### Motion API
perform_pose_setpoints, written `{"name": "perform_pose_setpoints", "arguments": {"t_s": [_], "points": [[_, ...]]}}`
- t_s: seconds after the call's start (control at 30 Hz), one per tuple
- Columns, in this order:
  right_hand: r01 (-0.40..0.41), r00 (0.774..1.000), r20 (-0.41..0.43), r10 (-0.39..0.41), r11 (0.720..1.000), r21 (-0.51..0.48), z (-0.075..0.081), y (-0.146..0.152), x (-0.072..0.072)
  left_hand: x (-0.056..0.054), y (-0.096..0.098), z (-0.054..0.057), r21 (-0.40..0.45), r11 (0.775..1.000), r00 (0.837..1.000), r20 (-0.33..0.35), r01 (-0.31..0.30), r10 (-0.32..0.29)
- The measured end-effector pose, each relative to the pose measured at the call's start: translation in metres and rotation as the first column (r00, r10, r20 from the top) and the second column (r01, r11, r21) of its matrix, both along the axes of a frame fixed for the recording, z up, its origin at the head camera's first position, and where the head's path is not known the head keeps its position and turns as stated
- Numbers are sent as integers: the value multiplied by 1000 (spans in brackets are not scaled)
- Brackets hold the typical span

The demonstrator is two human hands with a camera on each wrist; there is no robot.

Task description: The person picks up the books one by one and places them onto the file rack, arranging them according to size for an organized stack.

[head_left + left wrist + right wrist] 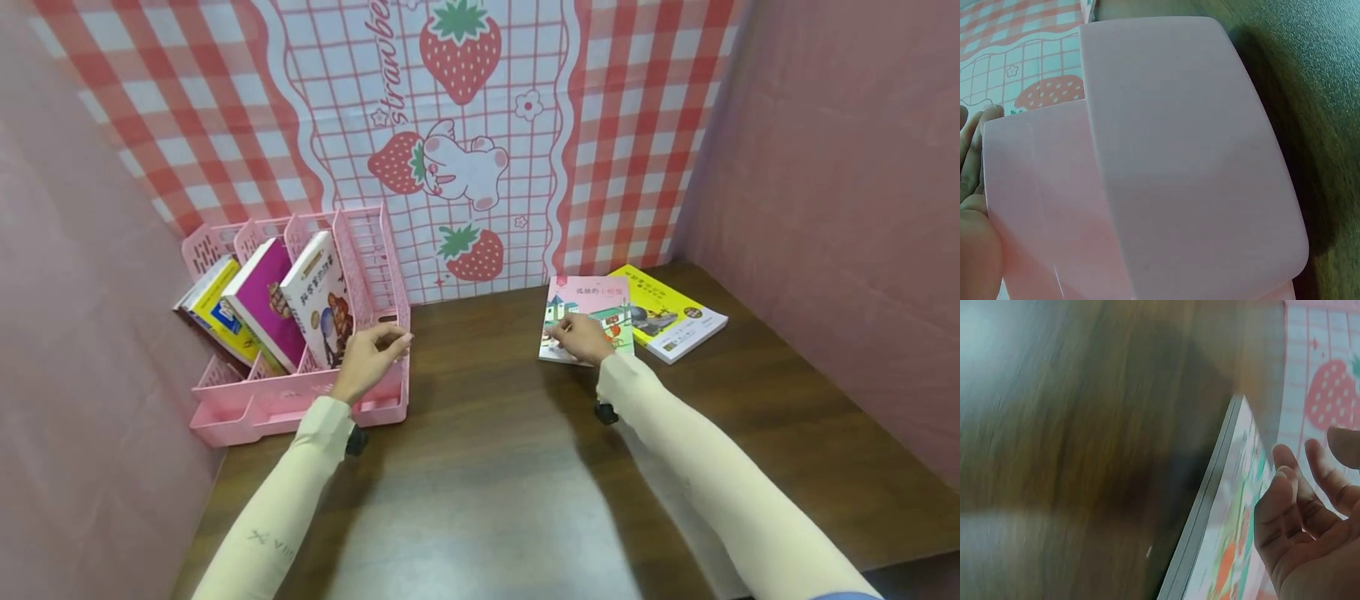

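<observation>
My left hand (369, 358) hovers over the front right of a pink desktop book rack (300, 406), its fingers loosely bent around nothing. In the left wrist view the rack's smooth pink wall (1179, 156) hides much, with part of the hand (979, 231) at the left edge. On the right, my other hand (583, 337) is over a pink-covered picture book (592, 291) lying on the table. The right wrist view has those fingers (1319, 515) loosely bent beside the book's cover (1229, 550), gripping nothing; whether they touch it I cannot tell.
Leaning in the rack are a white book (318, 292), a purple book (266, 300) and a yellow book (225, 312). A yellow-and-white book (667, 312) lies partly under the pink one. Behind the wooden table (480, 442) hangs a strawberry-print cloth (465, 167); pink cloth walls flank it.
</observation>
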State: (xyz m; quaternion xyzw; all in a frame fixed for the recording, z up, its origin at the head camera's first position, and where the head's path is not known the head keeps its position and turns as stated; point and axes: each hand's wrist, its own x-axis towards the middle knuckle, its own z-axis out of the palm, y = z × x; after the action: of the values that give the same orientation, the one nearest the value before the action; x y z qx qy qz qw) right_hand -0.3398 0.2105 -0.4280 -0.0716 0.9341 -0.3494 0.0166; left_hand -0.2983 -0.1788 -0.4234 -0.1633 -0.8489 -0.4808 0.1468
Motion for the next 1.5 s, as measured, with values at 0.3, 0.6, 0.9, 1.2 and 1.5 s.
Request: {"name": "perform_pose_setpoints", "arguments": {"t_s": [0.3,0.6,0.9,1.2,1.5], "points": [[145,983,101,-157,983,116,-8,55,-3,2,-3,-3,-3,1000,1000,16,5,-5],[246,935,206,-289,946,211,-20,90,4,4,-5,-2,-18,1000,1000,8,-5,6],[294,902,315,-296,954,53,-24,98,2,4,-4,-1,-11,1000,1000,20,0,0],[374,839,501,-211,893,-250,-21,100,0,3,-3,0,-3,1000,1000,30,6,-6],[296,888,442,-128,894,-335,-22,109,2,1,-3,0,-1,1000,1000,31,1,-1]]}}
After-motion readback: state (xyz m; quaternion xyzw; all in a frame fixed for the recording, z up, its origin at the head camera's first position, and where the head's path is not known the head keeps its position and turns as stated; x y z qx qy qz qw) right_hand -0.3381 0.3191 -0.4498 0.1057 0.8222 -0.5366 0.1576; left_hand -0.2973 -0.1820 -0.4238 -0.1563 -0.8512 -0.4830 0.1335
